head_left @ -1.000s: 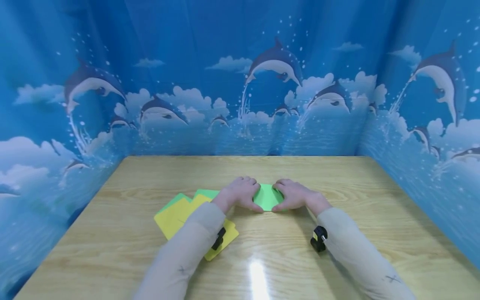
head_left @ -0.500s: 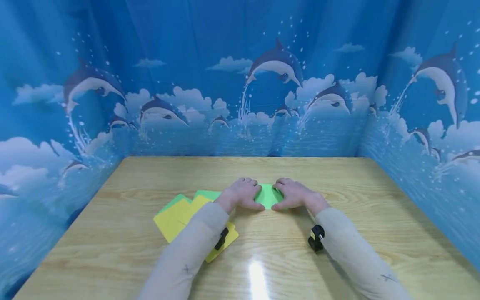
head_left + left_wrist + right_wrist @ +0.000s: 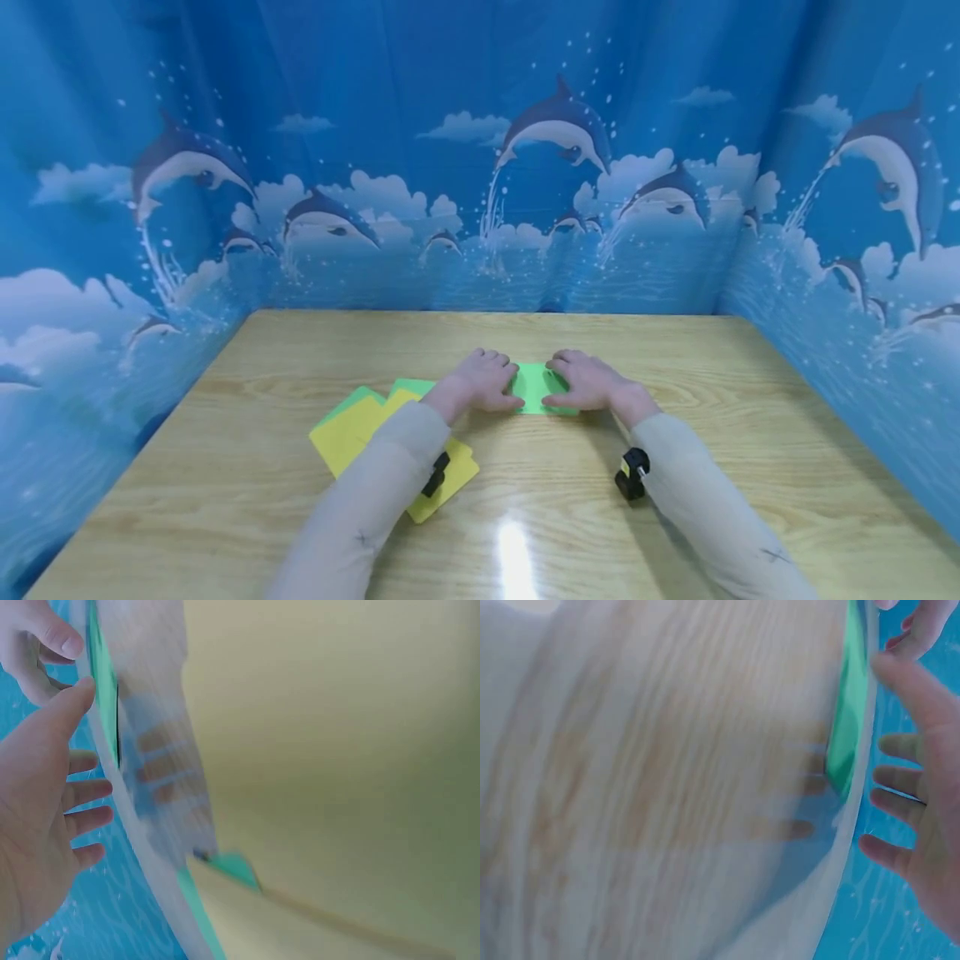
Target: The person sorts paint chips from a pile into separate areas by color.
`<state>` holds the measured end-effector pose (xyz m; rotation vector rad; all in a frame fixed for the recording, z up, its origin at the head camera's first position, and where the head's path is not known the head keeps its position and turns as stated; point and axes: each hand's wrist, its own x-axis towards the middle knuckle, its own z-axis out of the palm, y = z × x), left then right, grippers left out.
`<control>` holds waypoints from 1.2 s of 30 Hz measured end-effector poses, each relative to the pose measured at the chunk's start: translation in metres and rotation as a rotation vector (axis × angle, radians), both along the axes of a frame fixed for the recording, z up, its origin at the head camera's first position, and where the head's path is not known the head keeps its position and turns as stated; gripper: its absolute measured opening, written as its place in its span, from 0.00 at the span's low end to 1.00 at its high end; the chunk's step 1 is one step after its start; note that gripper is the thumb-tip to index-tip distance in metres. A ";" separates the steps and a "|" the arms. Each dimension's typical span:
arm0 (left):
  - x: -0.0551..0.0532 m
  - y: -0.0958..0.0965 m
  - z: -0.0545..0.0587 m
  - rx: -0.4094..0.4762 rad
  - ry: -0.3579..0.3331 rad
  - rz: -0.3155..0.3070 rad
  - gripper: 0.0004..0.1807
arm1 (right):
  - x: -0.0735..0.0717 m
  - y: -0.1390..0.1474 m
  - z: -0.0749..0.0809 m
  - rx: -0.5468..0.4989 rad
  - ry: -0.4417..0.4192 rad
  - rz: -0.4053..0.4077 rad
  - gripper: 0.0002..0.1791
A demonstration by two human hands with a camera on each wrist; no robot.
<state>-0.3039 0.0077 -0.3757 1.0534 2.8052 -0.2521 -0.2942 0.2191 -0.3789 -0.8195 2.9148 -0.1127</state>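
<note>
A bright green sheet of paper [image 3: 533, 388] lies flat on the table between both hands. My left hand [image 3: 478, 382] is over its left end, thumb and fingers spread apart. Over the right end is my right hand [image 3: 588, 383], its thumb along the near edge and its fingers toward the far side. In the left wrist view the left hand's fingers [image 3: 88, 793] are loosely extended, with the green sheet [image 3: 107, 697] beyond the thumb. The right wrist view has the right hand's fingers [image 3: 897, 781] similarly loose, beside the green sheet [image 3: 845, 720]. Neither hand grips it.
Overlapping yellow sheets [image 3: 343, 435] and green sheets [image 3: 412, 387] lie on the left of the wooden table [image 3: 570, 517], partly under the left forearm. A blue dolphin-print curtain [image 3: 420, 167] surrounds the back and sides. Black devices sit on both wrists.
Both hands have shifted slightly away from the near side with the green sheet. More of the sheet's right end shows under the right hand. The yellow and green pile stays put.
</note>
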 end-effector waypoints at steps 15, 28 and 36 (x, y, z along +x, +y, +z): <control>0.004 -0.062 0.016 0.113 0.110 0.046 0.28 | 0.012 -0.041 0.018 0.017 0.194 -0.025 0.35; 0.024 -0.113 0.020 0.131 0.155 0.018 0.30 | 0.023 -0.081 0.024 -0.028 0.213 -0.051 0.36; 0.035 -0.145 0.014 0.203 0.023 -0.046 0.39 | 0.031 -0.105 0.021 -0.014 0.211 0.000 0.40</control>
